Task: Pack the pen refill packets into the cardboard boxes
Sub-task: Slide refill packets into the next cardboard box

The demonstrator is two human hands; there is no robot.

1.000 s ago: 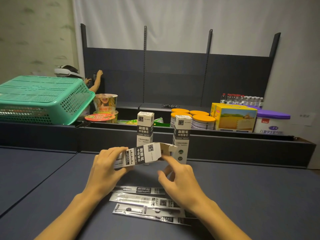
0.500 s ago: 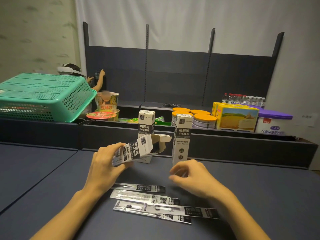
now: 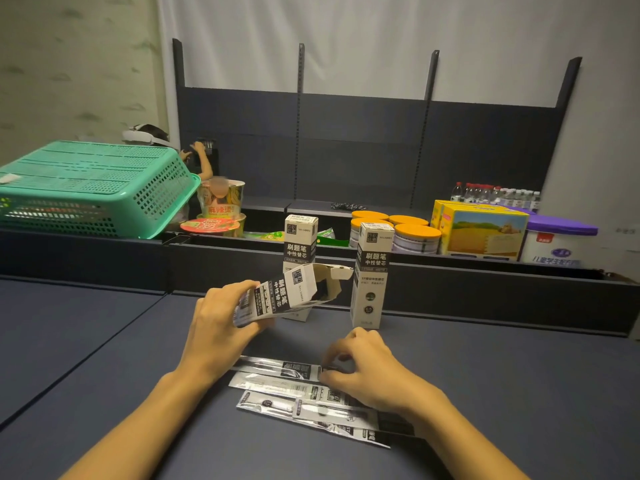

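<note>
Left hand (image 3: 216,327) holds open box (image 3: 280,297) tilted above counter (image 3: 104,341), open end toward right. Two upright boxes behind it on counter: one (image 3: 300,237) directly behind, other (image 3: 372,275) to right. Packets (image 3: 277,367) flat on counter, nearest viewer; right hand (image 3: 363,370) on their right ends. Basket (image 3: 90,188) on ledge far left; cans (image 3: 415,235) behind right box.

A dark blue-grey counter (image 3: 104,341) fills the foreground. Behind it runs a low dark shelf (image 3: 450,271) with a dark back panel (image 3: 363,143) and upright slotted rails. A white curtain (image 3: 346,39) hangs behind; patterned beige wall (image 3: 76,64) at left. Dim light.
</note>
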